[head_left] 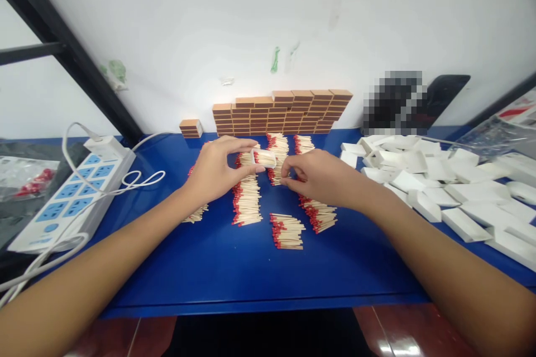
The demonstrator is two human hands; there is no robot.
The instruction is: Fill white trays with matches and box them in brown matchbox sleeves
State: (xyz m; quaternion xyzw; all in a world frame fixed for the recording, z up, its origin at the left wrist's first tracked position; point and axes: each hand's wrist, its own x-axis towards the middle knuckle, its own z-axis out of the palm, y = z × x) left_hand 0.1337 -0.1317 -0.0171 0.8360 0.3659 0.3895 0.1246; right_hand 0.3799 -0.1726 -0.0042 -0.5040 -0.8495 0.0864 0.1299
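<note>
My left hand (218, 170) holds a small white matchbox tray (263, 157) filled with red-tipped matches, pinched between thumb and fingers above the blue table (209, 268). My right hand (318, 177) is just right of the tray, its fingertips pinched on a few matches over a row of them (274, 175). Rows of loose matches (247, 201) lie under and between both hands, with a small bundle (287, 231) nearer to me.
Brown matchboxes (285, 112) are stacked like a wall against the white wall, one short stack (191, 128) apart at the left. Several white empty box sleeves (435, 184) crowd the right side. A white and blue power strip (75, 189) with cables lies at the left.
</note>
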